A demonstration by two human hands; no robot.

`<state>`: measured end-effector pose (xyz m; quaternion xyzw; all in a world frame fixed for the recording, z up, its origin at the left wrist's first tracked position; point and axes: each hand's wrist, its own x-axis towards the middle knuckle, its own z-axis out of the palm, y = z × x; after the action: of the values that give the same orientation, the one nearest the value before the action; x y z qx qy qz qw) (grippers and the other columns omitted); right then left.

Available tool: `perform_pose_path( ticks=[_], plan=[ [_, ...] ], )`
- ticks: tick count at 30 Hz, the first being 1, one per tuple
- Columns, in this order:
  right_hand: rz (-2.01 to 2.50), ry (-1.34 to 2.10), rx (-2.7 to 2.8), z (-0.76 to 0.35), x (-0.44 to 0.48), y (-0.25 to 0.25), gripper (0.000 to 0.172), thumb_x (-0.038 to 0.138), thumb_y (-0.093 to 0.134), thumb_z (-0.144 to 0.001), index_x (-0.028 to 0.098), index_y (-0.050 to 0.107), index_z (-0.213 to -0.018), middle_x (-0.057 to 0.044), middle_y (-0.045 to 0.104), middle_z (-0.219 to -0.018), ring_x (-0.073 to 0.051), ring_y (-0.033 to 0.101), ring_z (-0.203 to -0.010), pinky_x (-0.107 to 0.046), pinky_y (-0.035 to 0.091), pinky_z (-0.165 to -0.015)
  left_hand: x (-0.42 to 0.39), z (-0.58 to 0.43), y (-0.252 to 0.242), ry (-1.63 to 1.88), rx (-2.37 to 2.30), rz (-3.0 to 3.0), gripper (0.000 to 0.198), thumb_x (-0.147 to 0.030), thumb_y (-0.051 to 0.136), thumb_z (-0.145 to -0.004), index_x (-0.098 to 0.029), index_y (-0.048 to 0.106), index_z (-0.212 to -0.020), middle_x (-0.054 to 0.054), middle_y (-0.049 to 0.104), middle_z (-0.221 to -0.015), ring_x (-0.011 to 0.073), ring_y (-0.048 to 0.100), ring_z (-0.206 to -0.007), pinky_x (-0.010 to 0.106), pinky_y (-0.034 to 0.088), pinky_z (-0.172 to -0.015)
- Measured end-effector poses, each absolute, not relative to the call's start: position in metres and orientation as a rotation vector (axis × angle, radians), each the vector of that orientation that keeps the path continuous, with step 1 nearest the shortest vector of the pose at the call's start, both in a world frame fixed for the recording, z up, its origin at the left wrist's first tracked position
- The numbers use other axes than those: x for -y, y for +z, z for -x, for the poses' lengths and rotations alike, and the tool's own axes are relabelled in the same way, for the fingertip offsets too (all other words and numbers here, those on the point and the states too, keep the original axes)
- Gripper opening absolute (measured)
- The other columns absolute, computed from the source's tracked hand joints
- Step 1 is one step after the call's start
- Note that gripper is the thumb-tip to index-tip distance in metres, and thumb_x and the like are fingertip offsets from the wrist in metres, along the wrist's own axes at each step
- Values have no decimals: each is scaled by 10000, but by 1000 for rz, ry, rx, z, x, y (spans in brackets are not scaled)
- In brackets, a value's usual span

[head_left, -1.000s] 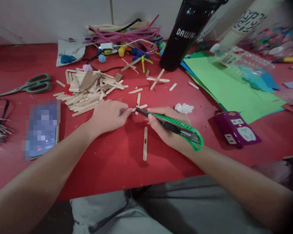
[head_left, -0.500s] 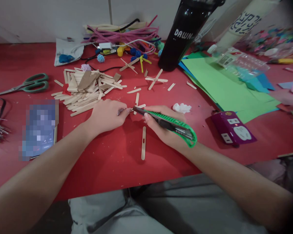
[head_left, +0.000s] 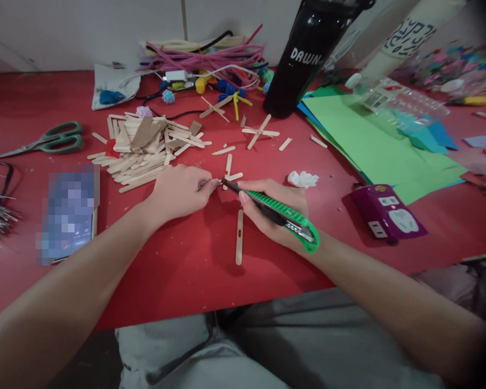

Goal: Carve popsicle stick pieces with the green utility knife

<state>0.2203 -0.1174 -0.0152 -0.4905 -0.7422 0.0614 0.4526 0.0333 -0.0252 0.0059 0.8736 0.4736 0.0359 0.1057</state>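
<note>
My right hand is wrapped round a green utility knife, whose blade tip meets a small wooden stick piece on the red table. My left hand is closed in a pinch on the left end of that stick piece, pressing it to the table. Another craft stick with a slot cut in it lies just below the knife. A pile of craft sticks sits beyond my left hand.
Green-handled scissors and a phone lie at the left. A black bottle, green paper sheets, a purple power adapter, a white crumpled wad, crossed sticks and pink pipe cleaners are around.
The knife handle has swung slightly lower and nearer to me in my right hand; the blade tip stays at the stick piece. My left hand has not moved.
</note>
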Motion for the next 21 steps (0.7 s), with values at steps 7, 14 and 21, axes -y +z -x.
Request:
perform_pose_path(
  ticks=[7,14,21],
  plan=[
    [1172,195,1829,-219,120,-17,139,177,616,-854,207,642,-987,-10,715,-781,-123,670,-643,-227,541,-607,24,-33,8,109,-1397,-2568,437,-458,357,-896,-210,655,-693,46,689,-720,202,597,-688,314,262,-545],
    [1284,215,1712,-218,119,-7,121,209,606,-879,192,672,-980,-34,740,-811,-135,701,-692,-235,554,-660,23,-31,8,91,-1384,-2557,435,-472,360,-897,-219,675,-736,41,677,-707,195,580,-677,310,266,-554],
    [1314,260,1693,-218,115,-7,148,252,596,-895,184,678,-998,-43,746,-846,-145,710,-735,-256,562,-695,22,-30,9,95,-1342,-2533,443,-501,357,-897,-202,603,-680,30,606,-645,163,492,-601,302,240,-545]
  ],
)
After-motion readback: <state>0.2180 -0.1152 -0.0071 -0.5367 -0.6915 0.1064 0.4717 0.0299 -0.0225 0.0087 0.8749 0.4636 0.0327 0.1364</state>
